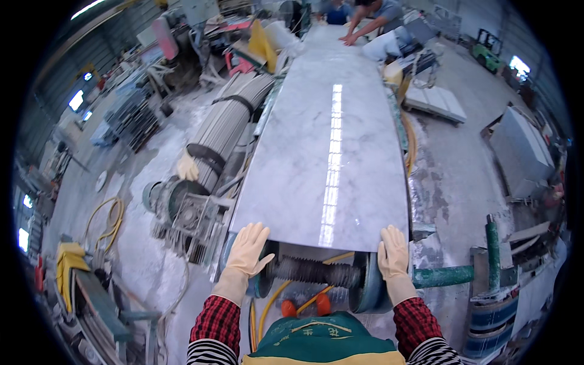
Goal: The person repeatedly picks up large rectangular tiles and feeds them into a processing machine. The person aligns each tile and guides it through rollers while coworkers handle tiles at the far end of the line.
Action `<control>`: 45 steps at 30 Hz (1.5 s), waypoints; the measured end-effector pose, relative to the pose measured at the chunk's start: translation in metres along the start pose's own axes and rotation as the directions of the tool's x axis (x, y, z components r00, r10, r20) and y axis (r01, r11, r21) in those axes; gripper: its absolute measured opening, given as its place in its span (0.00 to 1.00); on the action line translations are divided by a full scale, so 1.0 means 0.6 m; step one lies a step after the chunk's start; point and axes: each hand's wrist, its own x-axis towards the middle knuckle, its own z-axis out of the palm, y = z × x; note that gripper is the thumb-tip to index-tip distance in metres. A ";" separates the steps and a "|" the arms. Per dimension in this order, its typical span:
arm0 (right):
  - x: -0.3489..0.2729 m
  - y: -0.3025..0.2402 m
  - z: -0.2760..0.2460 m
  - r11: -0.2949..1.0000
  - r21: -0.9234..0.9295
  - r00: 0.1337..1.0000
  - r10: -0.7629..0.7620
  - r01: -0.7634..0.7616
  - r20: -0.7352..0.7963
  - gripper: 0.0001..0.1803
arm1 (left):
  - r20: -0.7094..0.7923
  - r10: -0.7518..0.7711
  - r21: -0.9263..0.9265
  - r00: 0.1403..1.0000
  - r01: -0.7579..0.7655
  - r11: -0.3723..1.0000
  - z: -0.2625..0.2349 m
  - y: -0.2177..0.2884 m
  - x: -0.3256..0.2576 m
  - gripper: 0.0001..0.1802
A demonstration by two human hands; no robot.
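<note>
A long polished white stone slab (292, 158) with grey veining stretches away from me, its near edge just in front of my body. My left hand (248, 250), in a cream rubber glove, lies at the slab's near left corner, fingers straight and thumb out. Against the near right corner rests my right hand (394, 252), gloved alike, with its fingers extended upward along the edge. Neither hand is wrapped round anything. Below the near edge shows a dark ribbed roller (316, 271) between rounded blue-green end pieces. A strip of light reflects off the slab.
Left of the slab stand a motor (176, 204) and a long ribbed grey cover (225, 125). A green pipe (444, 276) juts out at right. Yellow hose (111, 225) lies on the floor. At the far end, a person (374, 21) leans hands on the slab; another is partly visible.
</note>
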 end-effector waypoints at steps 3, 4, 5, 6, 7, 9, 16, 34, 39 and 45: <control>0.008 -0.008 -0.008 1.000 -0.007 1.000 -0.001 0.001 0.024 0.19 | -0.004 0.052 -0.010 0.999 -0.052 0.999 0.013 -0.031 0.034 0.46; 0.008 -0.010 -0.006 1.000 0.000 0.999 -0.001 0.001 0.035 0.19 | -0.007 0.057 -0.016 0.998 -0.057 0.998 0.022 -0.038 0.041 0.46; 0.007 -0.011 -0.007 1.000 -0.011 0.999 0.011 -0.010 0.044 0.18 | -0.003 0.051 -0.037 0.999 -0.051 0.998 0.031 -0.040 0.044 0.45; 0.005 -0.012 -0.004 0.999 -0.033 1.000 -0.004 0.005 0.030 0.19 | -0.025 0.048 -0.044 0.999 -0.049 0.998 0.040 -0.044 0.040 0.44; 0.000 -0.011 -0.003 0.998 -0.056 1.000 -0.018 0.019 0.023 0.19 | -0.043 0.042 -0.056 0.998 -0.045 0.997 0.047 -0.046 0.035 0.43; -0.006 -0.004 -0.006 0.996 -0.085 0.999 -0.019 0.022 0.036 0.20 | -0.034 0.035 -0.101 0.999 -0.038 0.994 0.044 -0.043 0.043 0.40; -0.003 -0.020 -0.009 0.997 -0.081 0.995 0.022 -0.014 0.094 0.20 | -0.035 -0.002 -0.154 0.999 -0.004 0.988 0.030 -0.045 0.036 0.37; -0.003 -0.027 -0.012 0.997 -0.069 0.998 -0.039 0.042 0.043 0.19 | -0.060 0.021 -0.123 0.998 -0.028 0.992 0.042 -0.046 0.021 0.37; -0.010 -0.025 -0.011 0.997 -0.066 0.999 -0.033 0.036 0.043 0.20 | -0.063 0.020 -0.119 0.998 -0.027 0.993 0.046 -0.047 0.015 0.37; -0.006 -0.038 -0.020 0.999 -0.049 0.998 -0.010 0.013 0.061 0.19 | -0.070 0.019 -0.119 0.997 -0.027 0.993 0.048 -0.046 0.011 0.36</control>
